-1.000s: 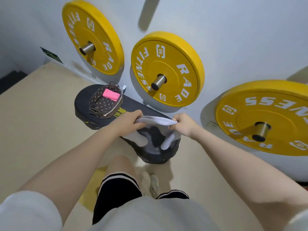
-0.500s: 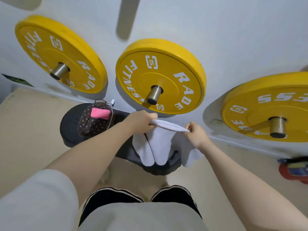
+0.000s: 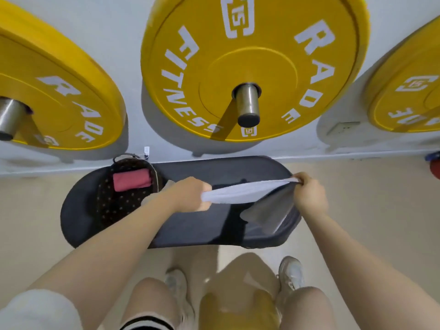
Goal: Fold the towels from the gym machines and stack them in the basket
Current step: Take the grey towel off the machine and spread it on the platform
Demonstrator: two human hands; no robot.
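Observation:
A white towel (image 3: 240,192) is stretched tight between my two hands above a black padded bench (image 3: 190,232). My left hand (image 3: 192,194) grips its left end in a fist. My right hand (image 3: 309,194) pinches the right end, and a loose part of the towel hangs below it toward the bench. A dark dotted basket (image 3: 119,206) sits on the bench's left end, left of my left hand, with a folded pink towel (image 3: 132,179) inside.
Three yellow weight plates (image 3: 250,65) hang on steel pegs on the white wall just behind the bench. Beige floor surrounds the bench. My legs and shoes (image 3: 291,270) stand close to its front edge. A red object (image 3: 434,167) lies at the far right.
My hands have moved apart and pulled the towel out flat and tight; before, it hung bunched between them. The view has moved closer over the bench.

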